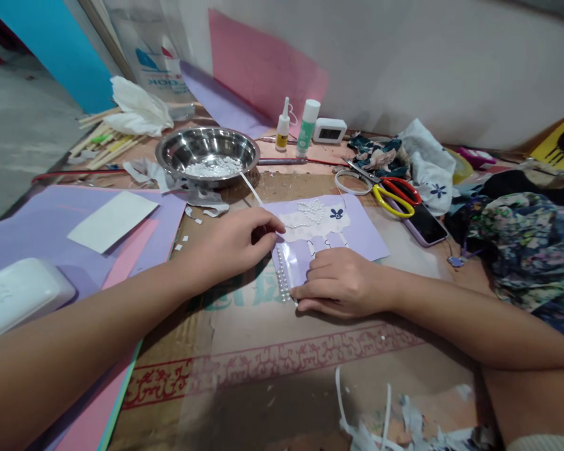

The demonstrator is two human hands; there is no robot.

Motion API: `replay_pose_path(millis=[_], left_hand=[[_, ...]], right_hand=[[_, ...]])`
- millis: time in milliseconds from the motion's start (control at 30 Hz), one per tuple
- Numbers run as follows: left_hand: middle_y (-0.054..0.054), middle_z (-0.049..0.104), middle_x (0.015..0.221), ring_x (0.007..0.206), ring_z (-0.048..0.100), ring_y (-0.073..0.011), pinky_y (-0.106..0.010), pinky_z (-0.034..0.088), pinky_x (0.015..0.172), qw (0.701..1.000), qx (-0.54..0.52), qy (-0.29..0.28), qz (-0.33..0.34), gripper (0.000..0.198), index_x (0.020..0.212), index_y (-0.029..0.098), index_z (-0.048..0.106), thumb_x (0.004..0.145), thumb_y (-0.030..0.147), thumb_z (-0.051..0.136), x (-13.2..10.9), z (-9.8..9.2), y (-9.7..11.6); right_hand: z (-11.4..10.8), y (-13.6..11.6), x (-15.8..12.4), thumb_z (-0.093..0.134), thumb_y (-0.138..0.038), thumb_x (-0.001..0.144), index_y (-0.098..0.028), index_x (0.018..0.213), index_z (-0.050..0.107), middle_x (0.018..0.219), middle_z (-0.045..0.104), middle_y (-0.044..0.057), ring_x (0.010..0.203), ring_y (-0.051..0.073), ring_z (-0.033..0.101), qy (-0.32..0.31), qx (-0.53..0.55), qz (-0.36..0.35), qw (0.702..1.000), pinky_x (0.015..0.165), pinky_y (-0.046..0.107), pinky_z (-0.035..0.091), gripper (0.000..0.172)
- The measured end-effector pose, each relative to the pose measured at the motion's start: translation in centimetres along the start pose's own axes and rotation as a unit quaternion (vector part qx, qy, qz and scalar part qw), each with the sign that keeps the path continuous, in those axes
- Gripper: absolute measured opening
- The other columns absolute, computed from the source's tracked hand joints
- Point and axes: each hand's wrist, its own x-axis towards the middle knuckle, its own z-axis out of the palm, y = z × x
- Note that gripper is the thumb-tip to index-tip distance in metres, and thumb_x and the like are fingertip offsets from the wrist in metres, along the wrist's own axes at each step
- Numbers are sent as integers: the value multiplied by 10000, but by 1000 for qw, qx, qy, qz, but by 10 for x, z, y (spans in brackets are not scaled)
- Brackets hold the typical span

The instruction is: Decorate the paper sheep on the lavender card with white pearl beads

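A lilac card (365, 228) lies in front of me with a white, wavy-edged patch glued on, bearing a dark flower and rows of small pearls. My left hand (237, 241) is at the card's left edge, thumb and forefinger pinched together; what sits between the tips is too small to make out. Across the card's lower left lies a clear sheet of pearl stickers (282, 272). My right hand (341, 283) is closed, its fingertips at the lower end of that sheet, and covers part of the card. A narrow white strip (252, 190) runs from the bowl toward the card.
Behind stand a steel bowl (207, 147) of white bits, a small glue bottle (282, 131) and a glue stick (307, 128). Scissors (395, 197) and a phone (425, 227) lie right. Coloured paper (162, 200) and a white case (23, 297) are left; scraps (411, 419) lie in front.
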Motion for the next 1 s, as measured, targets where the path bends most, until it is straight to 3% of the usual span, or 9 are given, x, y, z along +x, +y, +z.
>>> replay_pose_path(millis=[133, 333, 600, 767, 900, 1000], left_hand=[[-73, 732, 964, 909, 650, -229, -356, 490, 813, 991, 93, 11, 101, 224, 966, 176, 721, 890, 226, 516, -6, 2, -2], [-90, 696, 877, 804, 624, -228, -355, 458, 718, 958, 205, -5, 201, 271, 910, 175, 736, 939, 253, 477, -7, 3, -1], [-95, 675, 895, 824, 611, -234, -360, 437, 723, 956, 211, -14, 202, 330, 936, 165, 706, 986, 349, 436, -6, 1, 1], [-104, 673, 918, 868, 612, -250, -373, 455, 785, 968, 190, -13, 162, 288, 1001, 142, 664, 968, 353, 471, -6, 2, 2], [-142, 672, 993, 918, 622, -286, -409, 473, 815, 968, 214, -3, 134, 381, 1094, 119, 667, 962, 420, 475, -9, 3, 5], [-155, 672, 1036, 931, 630, -310, -440, 476, 818, 960, 244, -17, 134, 412, 1061, 133, 700, 952, 475, 498, -12, 2, 8]], right_hand=[[0, 1, 0, 538, -325, 1010, -149, 919, 713, 614, 666, 3, 571, 131, 555, 6, -4, 1, 1000, 582, 282, 377, 265], [0, 2, 0, 525, -326, 1016, -150, 924, 720, 638, 691, 17, 590, 135, 589, 5, 26, 11, 1000, 605, 276, 414, 278], [-7, 6, 4, 562, -283, 991, -157, 965, 680, 807, 727, 41, 719, 136, 635, 22, 177, 122, 976, 681, 248, 480, 175], [-6, 8, 7, 529, -215, 988, -167, 922, 640, 862, 704, 68, 822, 170, 608, 13, 117, 110, 987, 760, 300, 478, 137], [-2, 10, 7, 490, -201, 1004, -162, 924, 651, 867, 711, 74, 816, 176, 596, 19, 54, 84, 995, 760, 307, 469, 185], [-1, 11, 6, 466, -183, 1007, -147, 925, 663, 834, 713, 75, 779, 174, 597, 37, 22, 69, 997, 741, 301, 461, 216]])
